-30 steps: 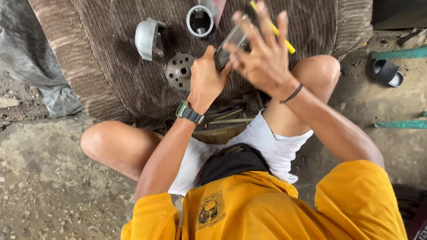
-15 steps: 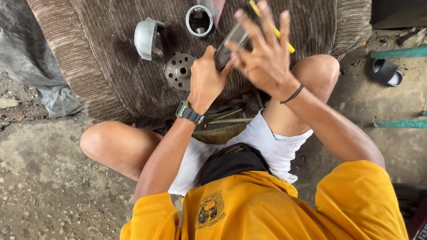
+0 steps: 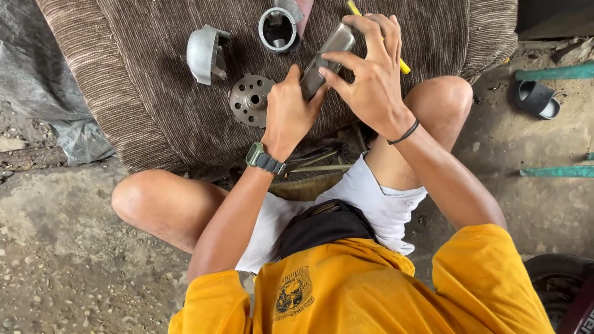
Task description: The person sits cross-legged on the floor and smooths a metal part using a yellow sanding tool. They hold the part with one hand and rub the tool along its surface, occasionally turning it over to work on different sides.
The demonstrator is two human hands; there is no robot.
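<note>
Both your left hand (image 3: 289,114) and right hand (image 3: 370,77) grasp the long grey metal bar (image 3: 326,57) above the brown striped mat's (image 3: 154,111) near edge, beside the perforated round steel hub (image 3: 250,99), seemingly mid-inspection, needing steady turning.

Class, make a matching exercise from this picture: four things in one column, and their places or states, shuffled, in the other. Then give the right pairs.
Things:
1. Long grey metal part
2. Round perforated metal disc
3. Grey domed metal cover
4. Dark rubber sandal

Places:
A. On bare ground, far right
B. Held in both hands' grip
C. On the striped brown cloth, upper left
D. On the cloth beside the left hand

Pairs: 1-B, 2-D, 3-C, 4-A
</note>
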